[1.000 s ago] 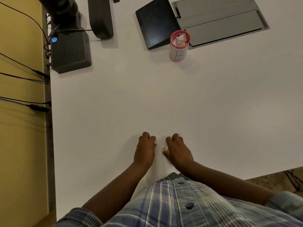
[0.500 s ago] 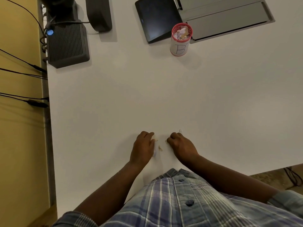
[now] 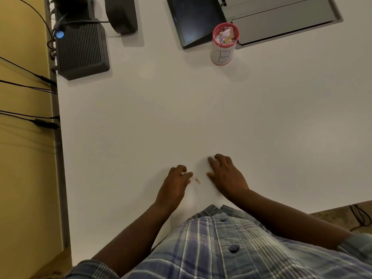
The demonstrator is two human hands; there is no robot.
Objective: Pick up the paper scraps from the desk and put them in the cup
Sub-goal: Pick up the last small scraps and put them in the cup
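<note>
A white cup with a red rim and a hand-drawn "B" stands at the far side of the white desk, filled with paper scraps. Near the front edge, my left hand is curled, pinching a small pale scrap at its fingertips. A tiny tan scrap lies on the desk just right of those fingers. My right hand rests palm down on the desk with its fingers slightly apart; nothing shows in it.
Behind the cup are a dark tablet and a grey recessed cable box. A black ribbed device and a dark stand sit at the far left, with cables running over the left edge.
My right hand has uncurled and slid a little forward and right, away from the left. My left hand stays put with a pale scrap at its fingertips; the tan scrap lies between the hands.
</note>
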